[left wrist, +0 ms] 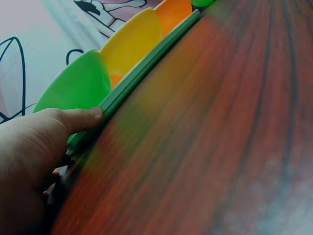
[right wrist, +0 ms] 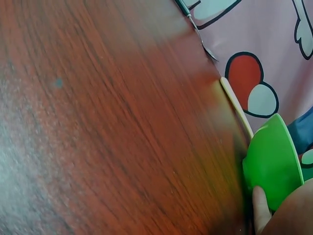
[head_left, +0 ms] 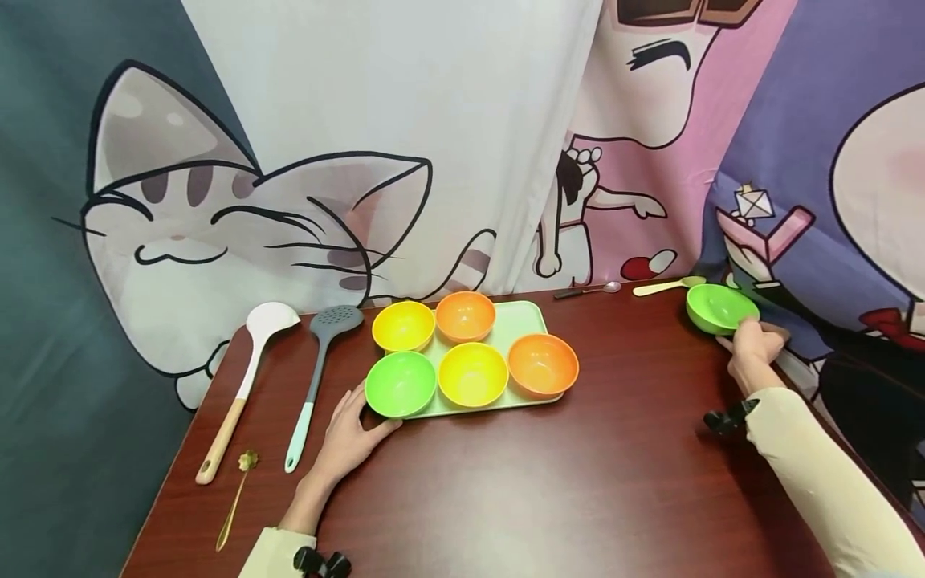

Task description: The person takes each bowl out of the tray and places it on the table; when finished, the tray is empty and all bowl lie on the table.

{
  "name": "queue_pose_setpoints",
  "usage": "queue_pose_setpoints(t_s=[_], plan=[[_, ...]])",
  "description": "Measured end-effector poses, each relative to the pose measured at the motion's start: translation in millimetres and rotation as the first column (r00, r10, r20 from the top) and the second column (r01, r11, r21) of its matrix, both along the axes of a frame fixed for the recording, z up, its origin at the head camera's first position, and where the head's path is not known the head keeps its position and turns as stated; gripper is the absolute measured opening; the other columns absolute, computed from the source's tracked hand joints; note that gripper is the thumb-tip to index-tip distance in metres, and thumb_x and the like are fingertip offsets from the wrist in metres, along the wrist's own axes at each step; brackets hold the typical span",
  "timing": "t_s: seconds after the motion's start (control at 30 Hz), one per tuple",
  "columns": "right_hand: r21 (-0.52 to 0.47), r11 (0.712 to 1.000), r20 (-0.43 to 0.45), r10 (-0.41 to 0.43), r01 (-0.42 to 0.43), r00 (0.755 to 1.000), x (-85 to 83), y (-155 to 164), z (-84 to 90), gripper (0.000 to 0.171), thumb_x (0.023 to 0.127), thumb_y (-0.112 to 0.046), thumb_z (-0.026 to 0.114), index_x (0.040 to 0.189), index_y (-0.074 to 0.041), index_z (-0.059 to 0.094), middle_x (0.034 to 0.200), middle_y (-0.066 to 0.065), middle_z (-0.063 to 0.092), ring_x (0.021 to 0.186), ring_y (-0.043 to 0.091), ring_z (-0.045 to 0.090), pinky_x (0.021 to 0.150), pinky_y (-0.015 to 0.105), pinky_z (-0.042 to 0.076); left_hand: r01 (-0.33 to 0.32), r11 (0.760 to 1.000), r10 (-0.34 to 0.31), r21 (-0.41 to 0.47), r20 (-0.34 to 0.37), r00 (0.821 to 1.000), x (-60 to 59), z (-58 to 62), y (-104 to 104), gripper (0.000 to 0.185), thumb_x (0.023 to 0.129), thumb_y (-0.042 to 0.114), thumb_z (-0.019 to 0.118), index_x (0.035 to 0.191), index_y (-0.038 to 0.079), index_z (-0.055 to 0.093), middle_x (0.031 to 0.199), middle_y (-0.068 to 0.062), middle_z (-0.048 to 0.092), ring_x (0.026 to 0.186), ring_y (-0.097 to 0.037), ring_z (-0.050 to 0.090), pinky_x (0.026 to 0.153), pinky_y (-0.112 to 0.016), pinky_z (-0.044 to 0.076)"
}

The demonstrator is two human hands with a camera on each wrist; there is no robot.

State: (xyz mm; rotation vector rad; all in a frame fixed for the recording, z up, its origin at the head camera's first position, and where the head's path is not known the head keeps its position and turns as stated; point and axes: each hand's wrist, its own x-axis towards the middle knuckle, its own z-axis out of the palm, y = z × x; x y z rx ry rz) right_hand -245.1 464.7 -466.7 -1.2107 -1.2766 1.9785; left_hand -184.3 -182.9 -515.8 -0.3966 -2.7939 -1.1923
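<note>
My left hand [head_left: 352, 437] is at the near left corner of a pale green tray [head_left: 522, 319]. The left wrist view shows its thumb [left wrist: 88, 118] on the tray's front edge, beside a green bowl [head_left: 401, 385]; the other fingers are mostly hidden. Also on the tray stand two yellow bowls [head_left: 473, 375] and two orange bowls [head_left: 543, 365]. At the far right, my right hand [head_left: 753, 347] grips another green bowl [head_left: 721, 308] by its near side. In the right wrist view that green bowl [right wrist: 274, 164] looks tilted, with one finger against its outside.
Left of the tray lie a white ladle [head_left: 253, 353], a grey slotted turner [head_left: 323, 353] and a small gold spoon [head_left: 238, 490]. A dark-handled spoon [head_left: 587, 291] and a yellow spoon [head_left: 668, 286] lie along the back edge, before a printed curtain [head_left: 405, 88].
</note>
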Motion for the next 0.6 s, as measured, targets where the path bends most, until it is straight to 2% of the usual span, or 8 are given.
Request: queue_pose_setpoints(t_s=[0.17, 0.47, 0.6], plan=[[0.011, 1.000, -0.005, 0.007, -0.007, 1.000, -0.6, 0, 1.4, 0.014, 0.097, -0.011, 0.047, 0.096, -0.021, 0.038, 0.107, -0.009, 0.037, 0.074, 0.007, 0.057, 0.050, 0.024, 0.059, -0.015, 1.000, 0.015, 0.006, 0.010, 1.000, 2.4, 0.2, -1, 0.087, 0.081, 0.044, 0.081, 0.152, 0.013, 0.041, 0.155, -0.010, 0.045, 0.147, -0.029, 0.036, 0.125, -0.055, 0.014], [-0.040, 0.999, -0.020, 0.032, -0.033, 0.999, 7.5, 3, -0.4, 0.018, 0.097, -0.007, 0.047, 0.099, -0.022, 0.037, 0.108, -0.010, 0.036, 0.088, 0.007, 0.058, 0.054, 0.024, 0.060, 0.008, 1.000, -0.008, 0.006, -0.024, 1.000, 1.5, 2.5, 2, 0.083, 0.082, 0.041, 0.081, 0.150, 0.012, 0.045, 0.153, -0.010, 0.047, 0.146, -0.029, 0.037, 0.125, -0.054, 0.016], [-0.053, 0.998, -0.035, 0.025, -0.027, 0.999, 10.4, 3, 1.6, 0.019, 0.096, -0.006, 0.048, 0.098, -0.021, 0.038, 0.107, -0.010, 0.036, 0.088, 0.007, 0.058, 0.052, 0.025, 0.060, 0.007, 1.000, -0.008, -0.005, -0.025, 1.000, -1.1, 2.1, 2, 0.084, 0.082, 0.042, 0.080, 0.151, 0.013, 0.043, 0.155, -0.010, 0.044, 0.147, -0.028, 0.036, 0.125, -0.054, 0.016]])
